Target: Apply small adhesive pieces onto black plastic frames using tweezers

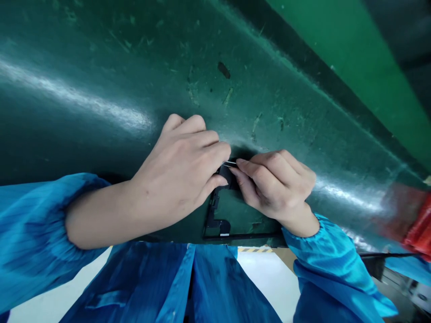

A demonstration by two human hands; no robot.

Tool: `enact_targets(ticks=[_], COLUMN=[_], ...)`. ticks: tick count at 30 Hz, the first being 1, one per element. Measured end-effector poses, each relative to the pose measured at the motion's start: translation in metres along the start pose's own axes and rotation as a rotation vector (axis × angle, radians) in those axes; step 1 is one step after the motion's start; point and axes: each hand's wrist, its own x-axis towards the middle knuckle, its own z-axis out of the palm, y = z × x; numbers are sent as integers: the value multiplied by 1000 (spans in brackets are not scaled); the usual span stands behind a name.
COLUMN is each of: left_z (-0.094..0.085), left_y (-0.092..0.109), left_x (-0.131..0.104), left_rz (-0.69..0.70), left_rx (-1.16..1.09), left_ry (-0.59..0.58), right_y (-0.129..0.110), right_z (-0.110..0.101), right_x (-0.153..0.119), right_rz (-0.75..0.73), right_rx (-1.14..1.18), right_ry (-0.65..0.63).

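Note:
A thin black plastic frame [215, 220] lies on the green tabletop close to its near edge, with a small white patch on its lower left corner. At the frame's upper left corner, my left hand [182, 166] is closed, fingers curled and thumb beside the black plastic; its fingertips are partly hidden. My right hand [276, 181] pinches a thin shiny strip [230, 164] between thumb and forefinger. The strip spans the short gap between the two hands, just above the frame. Its left end reaches my left forefinger, and whether that hand grips it is hidden.
The green tabletop [111, 80] is worn, with scratches and dark marks. A raised green ledge [353, 58] runs along the far right. A red translucent item [419, 224] sits at the right edge. The table's near edge is against my blue jacket [161, 282].

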Motion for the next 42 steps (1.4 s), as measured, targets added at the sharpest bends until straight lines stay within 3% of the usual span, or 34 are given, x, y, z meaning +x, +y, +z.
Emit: enact_targets(ticks=[8, 23, 42], left_z=[-1, -1, 2], left_y=[1, 1, -1], left_x=[2, 3, 0], left_rz=[-27, -23, -13], left_rx=[-34, -9, -26], left_ry=[-22, -29, -2], right_y=[1, -12, -9], right_z=[-3, -5, 6], right_x=[-2, -6, -5], right_rz=[-31, 106, 41], right_rx=[4, 1, 94], right_ry=[24, 5, 79])
